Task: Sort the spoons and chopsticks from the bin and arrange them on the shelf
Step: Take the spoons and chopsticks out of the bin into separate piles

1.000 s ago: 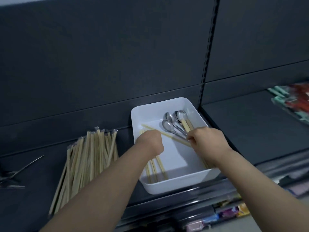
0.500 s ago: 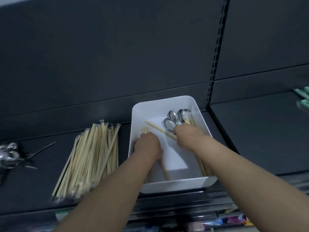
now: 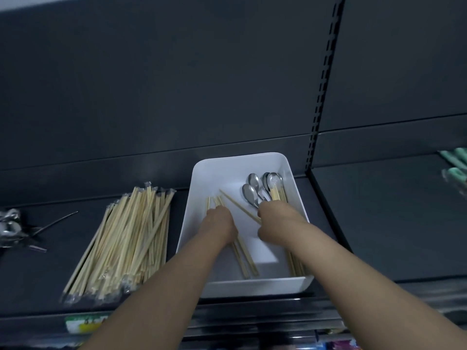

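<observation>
In the white bin (image 3: 222,170) on the shelf (image 3: 379,223), both my hands are down among what is left to sort. My left hand (image 3: 218,223) is curled round the loose chopsticks (image 3: 246,258) along the bin's left half, gathering them lengthwise so they lift as one bundle. My right hand (image 3: 275,221) sits knuckles-up at the handles of the spoons (image 3: 252,190), just where a slanting chopstick (image 3: 235,203) ends. Its fingers are tucked under, so I cannot tell whether it grips anything.

The spoons lie bowls toward the back wall, leaving the handles nearest me. More chopsticks (image 3: 278,193) run beside them along the right wall. Left of the bin lies the wrapped chopstick pile (image 3: 126,243), all pointing one way, and further left the spoon heap (image 3: 10,228), kept well apart so the kinds do not mix.
</observation>
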Action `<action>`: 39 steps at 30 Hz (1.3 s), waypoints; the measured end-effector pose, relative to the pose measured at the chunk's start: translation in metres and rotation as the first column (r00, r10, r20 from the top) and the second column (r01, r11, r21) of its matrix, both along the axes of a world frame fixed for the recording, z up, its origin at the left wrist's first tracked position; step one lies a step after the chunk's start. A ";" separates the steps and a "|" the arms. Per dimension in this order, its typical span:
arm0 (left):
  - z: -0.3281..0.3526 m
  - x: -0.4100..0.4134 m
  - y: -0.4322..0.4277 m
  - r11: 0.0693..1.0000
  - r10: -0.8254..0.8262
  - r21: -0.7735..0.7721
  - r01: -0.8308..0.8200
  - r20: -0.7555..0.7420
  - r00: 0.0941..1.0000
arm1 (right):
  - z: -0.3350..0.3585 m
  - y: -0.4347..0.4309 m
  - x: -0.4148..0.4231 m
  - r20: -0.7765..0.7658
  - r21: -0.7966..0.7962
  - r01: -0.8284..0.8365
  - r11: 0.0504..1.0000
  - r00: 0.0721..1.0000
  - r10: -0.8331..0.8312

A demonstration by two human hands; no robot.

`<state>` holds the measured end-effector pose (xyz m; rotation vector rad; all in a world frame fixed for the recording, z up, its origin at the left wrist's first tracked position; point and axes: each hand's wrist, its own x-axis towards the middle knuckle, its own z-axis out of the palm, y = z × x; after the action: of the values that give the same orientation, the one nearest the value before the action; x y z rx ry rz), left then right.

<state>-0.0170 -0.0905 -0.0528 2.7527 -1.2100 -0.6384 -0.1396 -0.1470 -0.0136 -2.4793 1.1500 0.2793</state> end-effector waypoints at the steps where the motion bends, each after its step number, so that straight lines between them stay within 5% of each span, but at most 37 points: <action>1: 0.000 -0.002 0.000 1.000 -0.004 -0.022 0.003 -0.021 1.000 | 0.001 0.000 -0.003 0.007 0.002 0.019 1.000 1.000 -0.019; 11: 0.012 -0.005 0.006 0.994 0.111 0.010 -0.111 -0.093 0.989 | 0.008 0.007 -0.014 0.085 -0.091 0.045 0.995 0.996 -0.038; 18: 0.028 0.008 0.011 0.973 0.151 -0.149 -0.178 -0.180 0.972 | -0.001 0.010 -0.004 0.059 -0.012 0.062 0.998 0.996 -0.061; 23: 0.049 0.020 0.020 0.980 0.127 -0.157 -0.126 -0.005 0.992 | -0.017 0.022 0.016 -0.032 0.047 0.041 0.998 0.999 -0.039; 29: 0.037 0.009 0.023 0.993 -0.115 0.061 0.104 0.230 0.966 | -0.027 0.025 0.027 -0.141 0.052 0.059 0.997 0.989 -0.052; 34: 0.009 0.005 0.027 0.964 -0.249 0.167 0.205 0.306 0.919 | -0.013 0.023 0.017 -0.051 -0.044 0.065 0.997 0.996 -0.067; 39: 0.003 0.003 0.018 0.988 -0.150 0.066 0.138 0.215 0.965 | -0.004 0.019 -0.002 0.116 -0.113 0.179 0.977 0.979 -0.166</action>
<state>-0.0137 -0.0721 -0.0494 2.8576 -1.4690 -0.3866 -0.1418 -0.1280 -0.0176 -2.4442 1.3643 0.0276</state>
